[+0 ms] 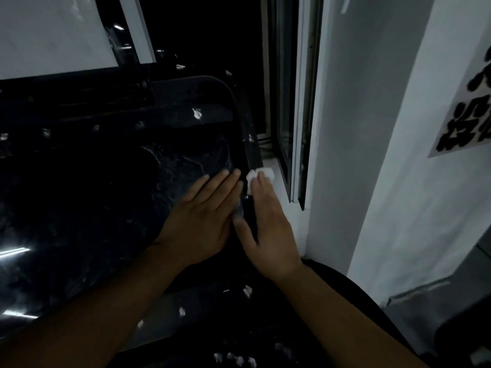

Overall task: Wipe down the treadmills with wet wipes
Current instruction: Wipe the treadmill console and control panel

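Observation:
The glossy black treadmill console [111,197] fills the left and middle of the head view, streaked with wet smears. My left hand [204,216] lies flat on its right part, fingers straight and pointing up and right. My right hand [265,229] rests over the console's right edge and presses a crumpled white wet wipe [261,174] against that edge under its fingertips. Only the wipe's top end shows past the fingers. The two hands lie side by side, almost touching.
A window frame [297,123] and its pale sill stand just right of the console edge. Right of it rises a white wall [372,155] with a poster of black characters [467,118]. A white screen panel [53,33] sits at the upper left.

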Available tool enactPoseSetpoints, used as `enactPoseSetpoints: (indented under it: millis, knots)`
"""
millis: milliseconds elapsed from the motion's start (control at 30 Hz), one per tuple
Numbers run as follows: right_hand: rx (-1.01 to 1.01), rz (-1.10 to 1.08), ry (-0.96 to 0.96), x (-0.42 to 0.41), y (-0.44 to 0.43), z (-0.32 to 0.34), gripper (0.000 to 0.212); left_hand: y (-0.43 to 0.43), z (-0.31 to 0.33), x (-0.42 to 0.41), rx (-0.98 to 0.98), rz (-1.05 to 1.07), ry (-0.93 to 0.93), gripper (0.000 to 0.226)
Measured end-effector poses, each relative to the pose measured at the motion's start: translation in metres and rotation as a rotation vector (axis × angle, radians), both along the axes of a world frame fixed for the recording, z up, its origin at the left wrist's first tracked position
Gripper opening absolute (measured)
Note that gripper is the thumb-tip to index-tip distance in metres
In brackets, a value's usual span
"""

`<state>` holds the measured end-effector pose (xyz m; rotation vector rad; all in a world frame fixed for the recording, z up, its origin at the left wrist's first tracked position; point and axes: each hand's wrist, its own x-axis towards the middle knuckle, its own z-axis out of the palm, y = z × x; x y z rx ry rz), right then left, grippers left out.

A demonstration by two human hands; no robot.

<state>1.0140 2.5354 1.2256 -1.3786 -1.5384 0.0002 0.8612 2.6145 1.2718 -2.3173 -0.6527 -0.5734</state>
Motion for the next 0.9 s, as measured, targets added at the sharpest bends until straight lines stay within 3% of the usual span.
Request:
enactPoseSetpoints:
  millis: [100,267,433,567,733,900]
  knots:
    - [0.036,0.026,-0.106,-0.001,-0.026,-0.035,0.072,0.008,0.01,0.003,0.0,0.053,-0.036,0.059]
    - [-0.039,0.0,0.047,0.008,0.012,0.014,0.074,0.013,0.013,0.004,0.01,0.032,-0.024,0.058]
    - [-0.012,0.061,-0.099,0.011,-0.021,-0.026,0.076,0.014,0.013,0.004,0.014,0.049,-0.005,0.06]
    - [-0.063,0.006,0.079,0.017,0.031,0.03,0.078,0.019,0.021,0.009,0.023,0.042,-0.034,0.06]
    - [-0.039,0.084,-0.002,0.018,0.017,0.009,0.084,0.034,0.042,0.02,-0.036,0.082,-0.11,0.061]
    - [0.001,0.009,0.015,0.01,0.063,0.068,0.091,0.041,0.038,0.018,-0.082,0.026,-0.124,0.063]
